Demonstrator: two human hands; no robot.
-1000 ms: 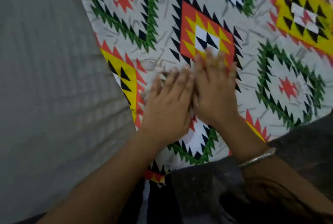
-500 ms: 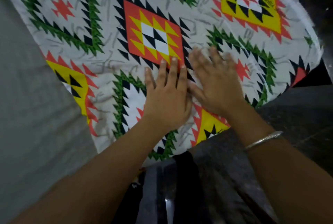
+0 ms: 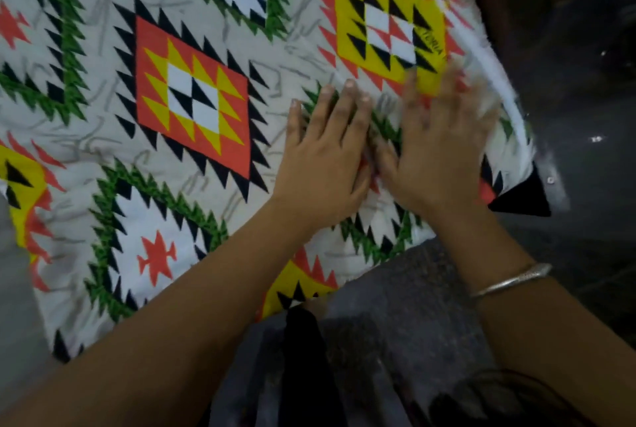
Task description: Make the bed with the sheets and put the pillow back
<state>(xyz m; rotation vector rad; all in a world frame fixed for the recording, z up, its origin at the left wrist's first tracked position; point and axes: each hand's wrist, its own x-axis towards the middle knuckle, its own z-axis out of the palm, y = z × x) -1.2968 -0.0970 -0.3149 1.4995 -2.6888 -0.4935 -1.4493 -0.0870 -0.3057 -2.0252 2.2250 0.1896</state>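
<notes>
Sheet: patterned sheet (image 3: 192, 100) lies spread flat, one corner at the right edge.
Left hand: left hand (image 3: 323, 165) palm down on the print, fingers straight, gripping nothing.
Right hand: right hand (image 3: 437, 151) just beside it, blurred, fingers apparently extended.
Step (judged): smoothing.
Technique: sweep palms outward toward the edge, even pressure, without dragging the corner off.
</notes>
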